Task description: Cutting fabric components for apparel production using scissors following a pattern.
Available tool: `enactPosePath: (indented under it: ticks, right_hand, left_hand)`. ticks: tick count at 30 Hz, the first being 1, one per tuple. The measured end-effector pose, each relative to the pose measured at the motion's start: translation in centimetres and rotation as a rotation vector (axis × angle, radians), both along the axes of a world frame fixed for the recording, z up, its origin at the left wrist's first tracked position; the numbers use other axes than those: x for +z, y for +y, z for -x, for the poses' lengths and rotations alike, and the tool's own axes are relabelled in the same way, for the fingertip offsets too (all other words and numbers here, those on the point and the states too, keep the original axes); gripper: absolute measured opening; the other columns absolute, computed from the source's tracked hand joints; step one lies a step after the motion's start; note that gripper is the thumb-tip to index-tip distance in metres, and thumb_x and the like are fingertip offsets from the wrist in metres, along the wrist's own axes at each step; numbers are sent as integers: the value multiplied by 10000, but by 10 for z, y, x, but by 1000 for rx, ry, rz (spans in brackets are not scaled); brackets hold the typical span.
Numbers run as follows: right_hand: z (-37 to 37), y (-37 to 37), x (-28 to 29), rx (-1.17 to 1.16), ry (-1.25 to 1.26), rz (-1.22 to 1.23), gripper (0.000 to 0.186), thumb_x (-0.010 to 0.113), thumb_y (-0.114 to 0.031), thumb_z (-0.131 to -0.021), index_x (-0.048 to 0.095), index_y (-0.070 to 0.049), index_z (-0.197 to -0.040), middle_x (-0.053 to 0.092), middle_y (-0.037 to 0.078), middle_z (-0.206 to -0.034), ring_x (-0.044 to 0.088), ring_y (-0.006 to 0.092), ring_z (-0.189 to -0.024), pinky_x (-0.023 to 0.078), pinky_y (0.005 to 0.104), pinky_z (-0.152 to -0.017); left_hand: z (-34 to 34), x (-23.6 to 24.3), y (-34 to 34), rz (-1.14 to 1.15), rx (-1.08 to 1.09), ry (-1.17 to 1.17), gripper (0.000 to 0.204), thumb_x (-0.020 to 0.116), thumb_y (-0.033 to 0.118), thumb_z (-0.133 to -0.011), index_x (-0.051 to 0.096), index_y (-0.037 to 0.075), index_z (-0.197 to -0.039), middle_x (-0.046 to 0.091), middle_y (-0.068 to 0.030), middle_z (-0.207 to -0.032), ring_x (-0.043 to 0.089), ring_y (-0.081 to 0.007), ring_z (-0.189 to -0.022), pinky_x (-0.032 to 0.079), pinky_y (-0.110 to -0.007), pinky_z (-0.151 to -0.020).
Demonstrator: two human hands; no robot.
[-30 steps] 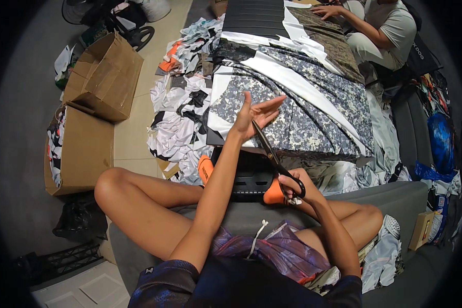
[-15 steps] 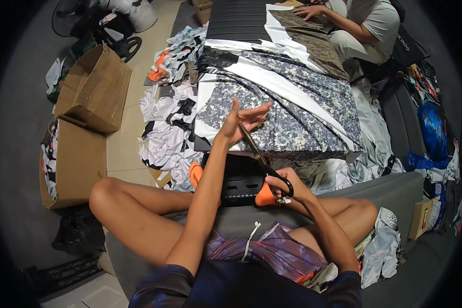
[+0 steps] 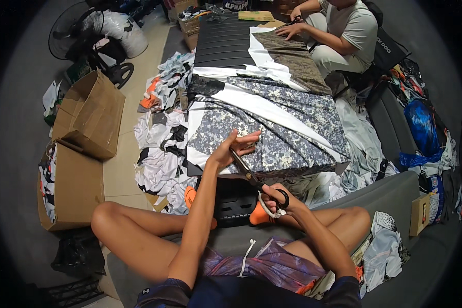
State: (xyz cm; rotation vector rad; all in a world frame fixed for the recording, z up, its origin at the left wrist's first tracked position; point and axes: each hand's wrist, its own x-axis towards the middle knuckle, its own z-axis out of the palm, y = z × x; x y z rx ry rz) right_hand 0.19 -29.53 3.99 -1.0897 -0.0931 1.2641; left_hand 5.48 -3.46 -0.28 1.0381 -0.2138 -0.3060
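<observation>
My right hand [image 3: 278, 199] is closed round the black handles of a large pair of scissors [image 3: 249, 174]. Their blades point up and left, toward my left hand [image 3: 236, 149]. That hand is open, thumb up and fingers stretched out. The blade tips meet its palm side; whether they touch the skin I cannot tell. Just beyond both hands, grey camouflage-print fabric [image 3: 287, 146] with white strips drapes over a low black table [image 3: 220, 43]. A pale band or cord hangs by the scissor handles at my right hand.
Across the table, a seated person [image 3: 346, 36] rests a hand on brown fabric [image 3: 287, 56]. Fabric scraps [image 3: 159, 169] heap on the floor at left, beside cardboard boxes [image 3: 77, 179]. I sit cross-legged on a grey sofa [image 3: 390, 205], with cloth pieces [image 3: 380, 246] at my right.
The view has tilted up, so table and fabric sit lower in the picture and more of the other person shows. My hands and the scissors keep nearly the same pose.
</observation>
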Motion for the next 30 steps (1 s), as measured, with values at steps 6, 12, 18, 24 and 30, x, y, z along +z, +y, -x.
enactPosePath:
  ticks: [6,12,18,24,30]
  right_hand:
    - [-4,-1,-7,11,65,-71,497,550,-513,-944,467,-100,-679,438,-44,-518,426,53,-404,328,201,-374]
    - [-1,-1,-3,12,56,-72,493,541,-517,-947,472,-97,-698,441,-43,-519,425,54,-405,326,202,-378]
    - [0,1,-2,42,-33,-24,513,520,-547,-946,469,-95,-708,438,-41,-526,422,62,-412,331,209,-392]
    - [1,0,-8,74,23,-96,551,470,-596,-943,461,-94,-717,436,-35,-543,438,76,-436,354,218,-418]
    - [0,-1,-11,113,25,-137,587,439,-637,-931,464,-87,-726,446,-21,-561,453,95,-456,368,234,-436]
  left_hand:
    - [0,2,-2,-5,10,54,858,329,699,-918,561,-42,-1283,305,-142,-1533,302,-281,-1414,340,-415,-1125]
    - [1,3,-2,-24,3,68,861,313,704,-918,562,-33,-1287,295,-140,-1538,299,-284,-1415,340,-416,-1124]
    - [-1,1,-2,-14,1,75,863,305,705,-919,565,-31,-1285,292,-143,-1538,310,-294,-1409,346,-412,-1120]
    - [0,1,-3,-3,6,67,867,308,709,-915,572,-33,-1277,302,-151,-1532,328,-302,-1400,357,-408,-1114]
    - [0,4,-3,-3,6,60,872,318,714,-909,570,-35,-1277,305,-153,-1531,336,-305,-1395,360,-408,-1112]
